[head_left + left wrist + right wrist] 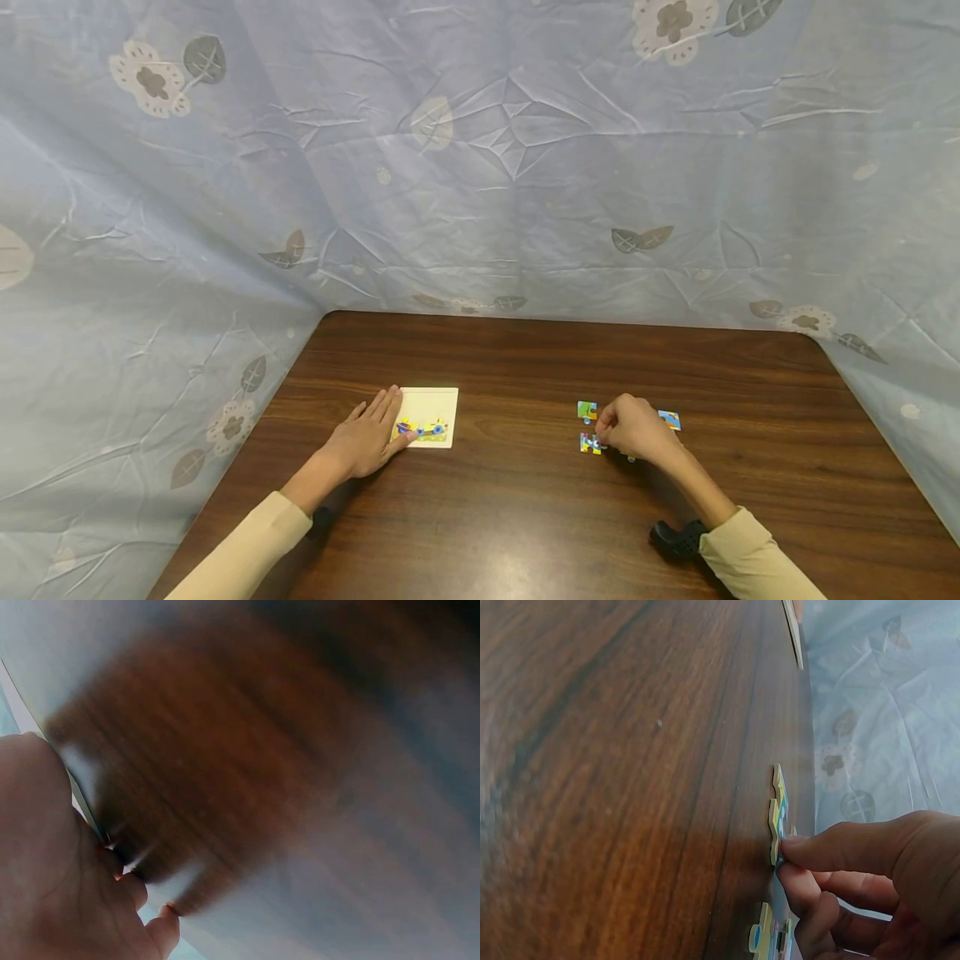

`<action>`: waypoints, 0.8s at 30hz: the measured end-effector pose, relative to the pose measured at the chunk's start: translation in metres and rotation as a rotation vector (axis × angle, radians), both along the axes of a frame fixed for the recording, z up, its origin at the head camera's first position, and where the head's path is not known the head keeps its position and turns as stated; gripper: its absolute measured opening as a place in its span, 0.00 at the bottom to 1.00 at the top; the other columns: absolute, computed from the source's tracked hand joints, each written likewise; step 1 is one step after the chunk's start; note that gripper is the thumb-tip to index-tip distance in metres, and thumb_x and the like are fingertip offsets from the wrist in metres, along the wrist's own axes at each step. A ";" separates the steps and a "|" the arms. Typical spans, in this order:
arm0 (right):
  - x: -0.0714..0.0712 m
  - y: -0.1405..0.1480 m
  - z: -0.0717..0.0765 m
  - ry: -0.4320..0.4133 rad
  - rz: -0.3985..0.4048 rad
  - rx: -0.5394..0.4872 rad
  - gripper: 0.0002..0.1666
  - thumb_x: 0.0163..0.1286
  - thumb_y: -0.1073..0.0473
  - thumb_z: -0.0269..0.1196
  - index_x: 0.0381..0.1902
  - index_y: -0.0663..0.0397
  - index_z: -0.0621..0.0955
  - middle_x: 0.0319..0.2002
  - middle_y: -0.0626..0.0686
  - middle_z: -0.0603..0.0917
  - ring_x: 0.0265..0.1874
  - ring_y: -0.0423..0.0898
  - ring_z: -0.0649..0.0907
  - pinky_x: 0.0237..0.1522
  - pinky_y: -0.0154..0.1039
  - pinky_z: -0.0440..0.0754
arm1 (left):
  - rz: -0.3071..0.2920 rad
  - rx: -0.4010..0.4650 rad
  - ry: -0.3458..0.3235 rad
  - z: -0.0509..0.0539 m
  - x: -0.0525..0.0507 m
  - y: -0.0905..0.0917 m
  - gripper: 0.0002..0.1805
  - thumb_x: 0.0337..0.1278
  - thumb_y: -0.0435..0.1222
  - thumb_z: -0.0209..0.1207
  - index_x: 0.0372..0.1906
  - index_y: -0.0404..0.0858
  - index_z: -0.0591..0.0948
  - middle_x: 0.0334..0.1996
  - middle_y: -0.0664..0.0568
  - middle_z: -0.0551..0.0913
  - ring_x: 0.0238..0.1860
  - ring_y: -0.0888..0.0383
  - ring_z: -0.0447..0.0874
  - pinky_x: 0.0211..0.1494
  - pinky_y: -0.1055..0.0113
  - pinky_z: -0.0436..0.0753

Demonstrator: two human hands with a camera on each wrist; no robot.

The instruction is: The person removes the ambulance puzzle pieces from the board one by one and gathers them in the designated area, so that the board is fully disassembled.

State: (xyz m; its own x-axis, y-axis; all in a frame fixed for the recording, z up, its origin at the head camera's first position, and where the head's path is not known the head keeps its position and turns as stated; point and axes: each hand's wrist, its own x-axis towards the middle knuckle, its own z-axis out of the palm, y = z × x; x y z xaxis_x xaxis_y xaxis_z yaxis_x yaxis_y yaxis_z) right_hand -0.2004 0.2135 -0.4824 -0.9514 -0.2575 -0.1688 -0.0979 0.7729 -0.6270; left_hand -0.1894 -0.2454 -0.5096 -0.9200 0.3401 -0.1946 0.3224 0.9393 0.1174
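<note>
A cream puzzle board (431, 402) lies on the left of the table, with colourful assembled pieces along its near part. My left hand (363, 442) rests on its left side, fingers straight and thumb over the lower picture. To the right, my right hand (636, 427) has thumb and fingertips drawn together at the edge of a jigsaw piece (776, 817), which they appear to pinch. Around that hand are a green jigsaw piece (586, 409), a multicoloured one (589, 444) and a blue one (670, 420). The hand partly hides others.
The brown wooden table (495, 492) has rounded far corners. Pale blue floral cloth (480, 208) hangs behind it and along both sides. A black wrist device (677, 539) sits below the right forearm.
</note>
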 end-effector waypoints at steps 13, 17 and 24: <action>-0.003 0.002 0.005 0.010 0.008 -0.019 0.09 0.63 0.69 0.66 0.26 0.54 0.89 0.25 0.48 0.87 0.19 0.40 0.76 0.22 0.34 0.73 | -0.003 -0.004 0.002 -0.001 -0.001 0.001 0.49 0.81 0.64 0.39 0.85 0.33 0.45 0.87 0.38 0.45 0.87 0.39 0.47 0.87 0.37 0.54; -0.008 0.002 0.025 0.037 0.026 -0.061 0.08 0.67 0.67 0.65 0.33 0.58 0.91 0.29 0.53 0.90 0.19 0.40 0.74 0.22 0.33 0.72 | -0.003 -0.004 0.003 -0.001 -0.002 0.001 0.49 0.81 0.64 0.39 0.85 0.32 0.45 0.87 0.38 0.45 0.87 0.39 0.47 0.87 0.37 0.54; -0.019 -0.018 0.058 0.125 0.064 -0.140 0.07 0.72 0.60 0.68 0.37 0.56 0.91 0.30 0.53 0.90 0.18 0.39 0.76 0.20 0.32 0.75 | 0.001 -0.001 0.007 -0.002 0.000 0.000 0.48 0.81 0.63 0.40 0.85 0.32 0.46 0.86 0.38 0.46 0.87 0.38 0.47 0.86 0.36 0.54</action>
